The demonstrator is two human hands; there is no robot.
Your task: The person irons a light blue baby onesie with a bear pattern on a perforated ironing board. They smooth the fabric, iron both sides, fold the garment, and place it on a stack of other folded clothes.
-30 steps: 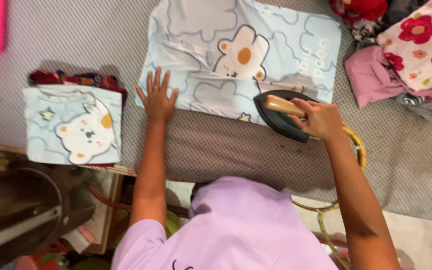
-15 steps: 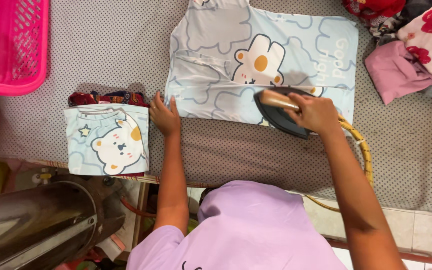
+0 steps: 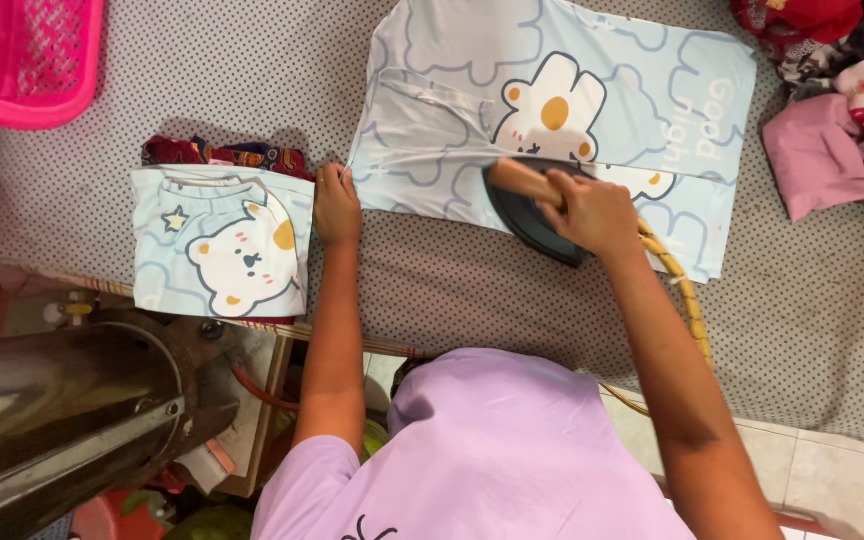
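Head view shows my right hand [image 3: 597,212] closed around the handle of the black iron [image 3: 532,212], which rests on the pale blue bear-print shirt [image 3: 562,110] spread over the dotted worktop [image 3: 432,290]. My left hand [image 3: 336,205] pinches the shirt's edge; I judge this pull must remain firm to avoid creases.

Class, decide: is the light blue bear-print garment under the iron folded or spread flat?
Spread flat: the garment lies open on the dotted cloth.
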